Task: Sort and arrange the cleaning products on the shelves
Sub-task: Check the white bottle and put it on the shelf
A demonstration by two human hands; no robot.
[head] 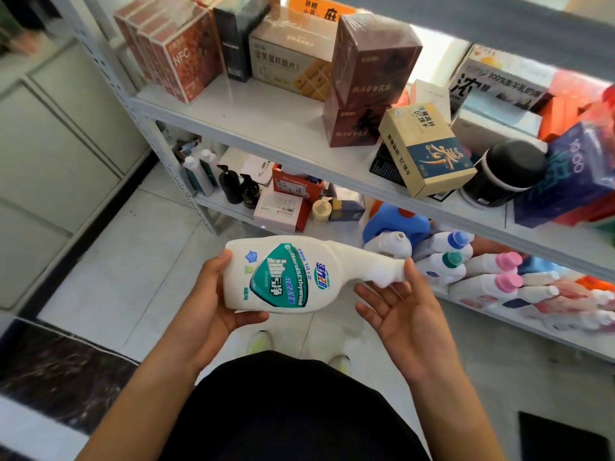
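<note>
I hold a white bottle [283, 274] on its side in front of me, out over the floor [133, 277]. My left hand [213, 301] grips the fat bottom end, with my thumb under it and my fingers curled behind it. My right hand [399, 311] is mostly flat and loose, palm up. Only its thumb and a fingertip touch the thin neck end to keep the bottle steady. I think I hold it this way so the green label [283, 276] faces me and I can read what kind of cleaner it is. That tells me where it belongs.

Just past my hands is the low shelf [499, 322]. A bunch of white bottles lie there in a messy heap. Some have pink caps [508, 261], one has a blue cap [457, 239], one has a green cap [452, 258]. A big blue jug [396, 224] stands behind them. They look the same kind as mine, so I guess mine goes with them, maybe standing up so it does not roll.

Farther left on that shelf stand two dark pump bottles [238, 188], a small cream pump bottle [321, 209] and some small boxes.

The shelf above [266, 118] holds red boxes [179, 54], a tan box [426, 151] tipped over and a black tub [506, 174]. Those look like food, not cleaners, so my bottle should stay off it.
</note>
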